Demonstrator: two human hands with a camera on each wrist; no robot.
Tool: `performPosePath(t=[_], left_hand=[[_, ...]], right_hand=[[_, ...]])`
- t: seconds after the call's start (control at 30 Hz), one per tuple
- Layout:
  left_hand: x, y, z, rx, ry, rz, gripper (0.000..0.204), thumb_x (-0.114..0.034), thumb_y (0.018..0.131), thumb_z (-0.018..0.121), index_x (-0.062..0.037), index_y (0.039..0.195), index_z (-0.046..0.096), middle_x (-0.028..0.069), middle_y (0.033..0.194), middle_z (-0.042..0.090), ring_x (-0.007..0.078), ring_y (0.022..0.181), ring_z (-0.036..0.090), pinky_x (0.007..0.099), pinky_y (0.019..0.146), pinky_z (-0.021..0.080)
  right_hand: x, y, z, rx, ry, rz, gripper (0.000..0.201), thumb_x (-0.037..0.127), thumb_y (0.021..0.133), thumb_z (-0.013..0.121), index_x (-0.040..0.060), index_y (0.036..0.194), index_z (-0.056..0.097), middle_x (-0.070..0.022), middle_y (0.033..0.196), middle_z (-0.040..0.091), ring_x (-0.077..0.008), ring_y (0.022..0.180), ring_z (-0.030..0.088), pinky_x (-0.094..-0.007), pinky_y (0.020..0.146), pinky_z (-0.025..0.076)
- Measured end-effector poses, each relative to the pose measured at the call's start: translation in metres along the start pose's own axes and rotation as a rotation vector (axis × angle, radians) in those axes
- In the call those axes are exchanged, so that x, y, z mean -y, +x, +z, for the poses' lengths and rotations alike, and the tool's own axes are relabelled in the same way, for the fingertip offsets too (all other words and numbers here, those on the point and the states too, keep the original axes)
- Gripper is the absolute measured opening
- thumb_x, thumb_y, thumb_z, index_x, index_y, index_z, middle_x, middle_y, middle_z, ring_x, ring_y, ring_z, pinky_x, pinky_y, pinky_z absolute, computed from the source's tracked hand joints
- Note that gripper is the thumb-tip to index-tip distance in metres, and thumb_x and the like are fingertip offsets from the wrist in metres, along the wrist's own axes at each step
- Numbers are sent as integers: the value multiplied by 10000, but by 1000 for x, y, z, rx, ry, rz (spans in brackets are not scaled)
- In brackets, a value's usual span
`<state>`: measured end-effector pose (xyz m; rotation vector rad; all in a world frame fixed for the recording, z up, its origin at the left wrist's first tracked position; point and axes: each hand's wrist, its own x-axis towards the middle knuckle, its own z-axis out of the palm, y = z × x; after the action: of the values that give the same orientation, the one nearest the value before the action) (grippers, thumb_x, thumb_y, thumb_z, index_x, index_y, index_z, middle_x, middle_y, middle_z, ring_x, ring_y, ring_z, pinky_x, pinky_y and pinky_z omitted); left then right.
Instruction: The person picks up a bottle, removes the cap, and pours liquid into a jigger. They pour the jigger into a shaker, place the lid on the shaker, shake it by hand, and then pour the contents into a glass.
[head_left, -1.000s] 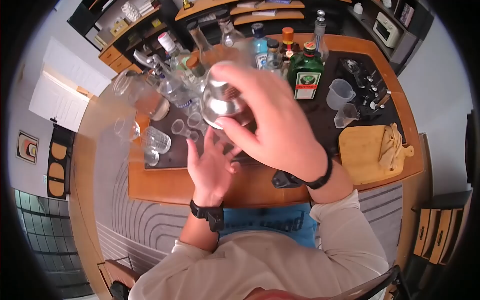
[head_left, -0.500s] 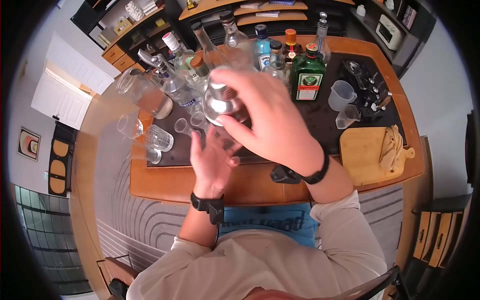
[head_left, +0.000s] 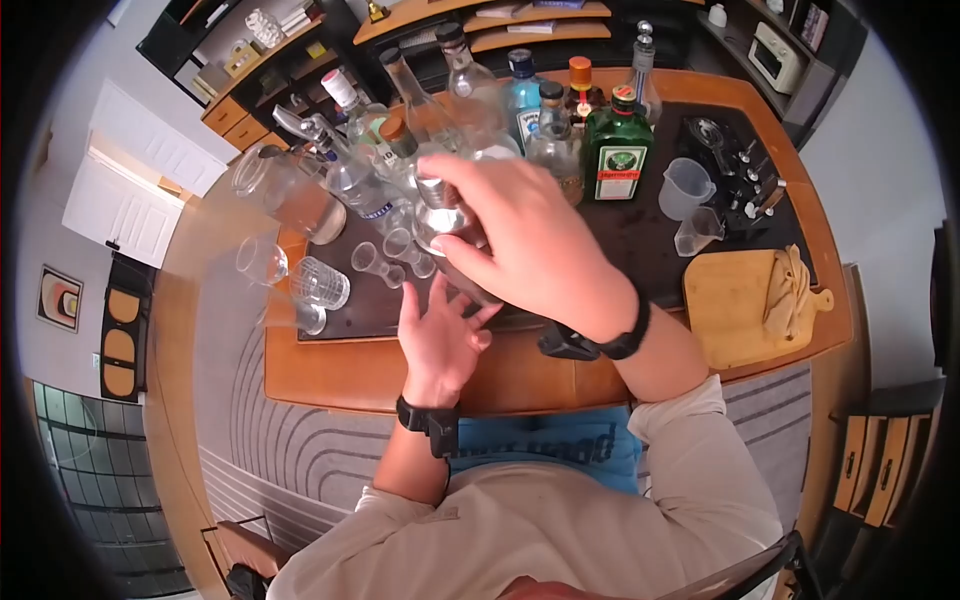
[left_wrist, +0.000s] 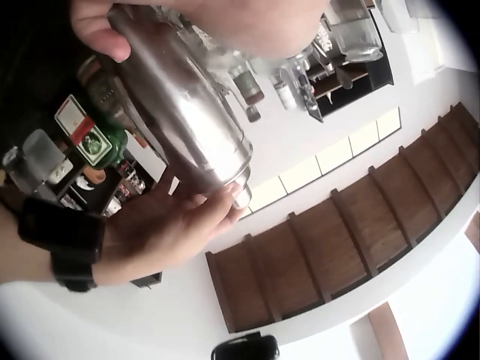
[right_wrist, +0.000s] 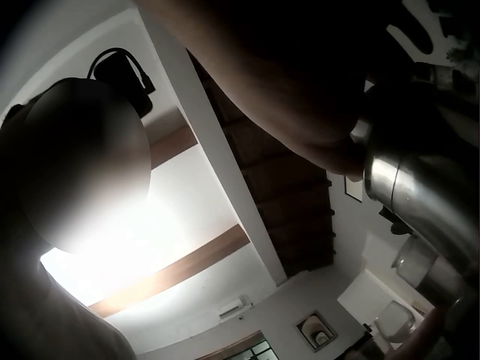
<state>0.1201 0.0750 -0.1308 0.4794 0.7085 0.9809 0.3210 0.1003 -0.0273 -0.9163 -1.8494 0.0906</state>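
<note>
In the head view my right hand [head_left: 540, 245] grips the capped upper end of a silver shaker [head_left: 437, 222], held up tilted over the table. My left hand [head_left: 440, 345] is palm up under its lower end, fingers spread and slightly bent. The left wrist view shows the steel body of the shaker [left_wrist: 187, 105] with right-hand fingers [left_wrist: 217, 210] round its cap and a left fingertip [left_wrist: 112, 45] at its lower end. In the right wrist view the shaker [right_wrist: 420, 195] is at the right, partly dark. Two clear jigger-like cups [head_left: 378, 264] stand beyond the left hand.
Several bottles, among them a green one [head_left: 617, 150], line the back of the table. A pitcher [head_left: 300, 200] and glasses [head_left: 320, 284] stand left. Plastic measuring cups [head_left: 686, 188], bar tools [head_left: 750, 185] and a wooden board [head_left: 735, 305] with a cloth [head_left: 785, 300] lie right.
The shaker and my right hand have come a little lower and nearer my body. My left hand has shifted slightly right, and the cups behind it show more fully.
</note>
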Motion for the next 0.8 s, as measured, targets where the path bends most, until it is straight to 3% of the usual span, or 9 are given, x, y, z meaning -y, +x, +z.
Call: performPosePath(t=[0.1, 0.17, 0.23, 0.3, 0.37, 0.57, 0.63, 0.73, 0.8], left_hand=[[-11, -19, 22, 87, -41, 135, 887, -829, 1040, 309, -218, 1683, 278, 78, 1412, 532, 282, 1187, 620, 275, 668, 437], [-9, -13, 17, 73, -34, 95, 883, -830, 1039, 309, -218, 1674, 293, 75, 1381, 552, 272, 1175, 616, 279, 667, 437], [2, -4, 6, -34, 45, -50, 896, -836, 1034, 310, -213, 1678, 300, 91, 1440, 531, 273, 1163, 620, 287, 657, 438], [4, -2, 10, -10, -28, -71, 910, -842, 1031, 306, -214, 1689, 284, 98, 1430, 548, 267, 1151, 634, 278, 649, 436], [-8, -9, 14, 129, -58, 53, 928, -850, 1024, 311, -217, 1701, 259, 99, 1411, 558, 260, 1164, 631, 266, 644, 435], [6, 3, 16, -104, 92, -25, 983, -897, 990, 300, -203, 1687, 294, 82, 1455, 534, 260, 1113, 611, 277, 652, 411], [3, -3, 14, -44, 78, 42, 990, -895, 993, 296, -207, 1704, 273, 86, 1446, 535, 259, 1094, 606, 278, 647, 418], [-17, -18, 24, 60, 74, 246, 1005, -894, 997, 292, -218, 1736, 214, 104, 1423, 521, 282, 1118, 622, 294, 637, 437], [-10, -8, 17, 12, 108, 174, 1003, -892, 998, 290, -217, 1736, 210, 106, 1416, 524, 286, 1124, 625, 295, 637, 435]], right_hand=[[16, 2, -19, -160, 55, -157, 660, 66, 813, 853, 90, 1433, 627, -112, 1181, 711, -336, 1040, 688, -431, 954, 530], [12, 0, -12, -106, 144, -114, 626, 146, 864, 816, 152, 1454, 607, -71, 1047, 661, -335, 1025, 611, -466, 930, 473], [2, 2, 3, 106, 1, 16, 654, 66, 823, 848, 91, 1437, 625, -110, 1182, 706, -322, 1045, 683, -433, 937, 538], [7, 5, 4, 99, 64, 73, 612, 139, 879, 806, 148, 1457, 606, -74, 1120, 694, -337, 1057, 637, -453, 951, 476], [15, 2, -13, -88, 88, -66, 614, 134, 871, 808, 146, 1451, 609, -72, 1133, 699, -339, 1026, 646, -453, 945, 479], [3, 10, 7, 8, 69, -34, 598, 160, 874, 803, 147, 1438, 606, -92, 1031, 670, -342, 963, 634, -463, 909, 483], [1, 3, -3, 32, 82, -6, 603, 155, 870, 805, 141, 1438, 602, -96, 1066, 681, -340, 964, 639, -459, 917, 488], [19, 3, -26, -237, 221, -172, 606, 147, 868, 809, 128, 1436, 598, -98, 1146, 705, -339, 970, 648, -468, 902, 487], [14, 4, -19, -107, 149, -122, 638, 110, 869, 813, 128, 1466, 588, -110, 1161, 697, -343, 1004, 658, -452, 922, 515]])
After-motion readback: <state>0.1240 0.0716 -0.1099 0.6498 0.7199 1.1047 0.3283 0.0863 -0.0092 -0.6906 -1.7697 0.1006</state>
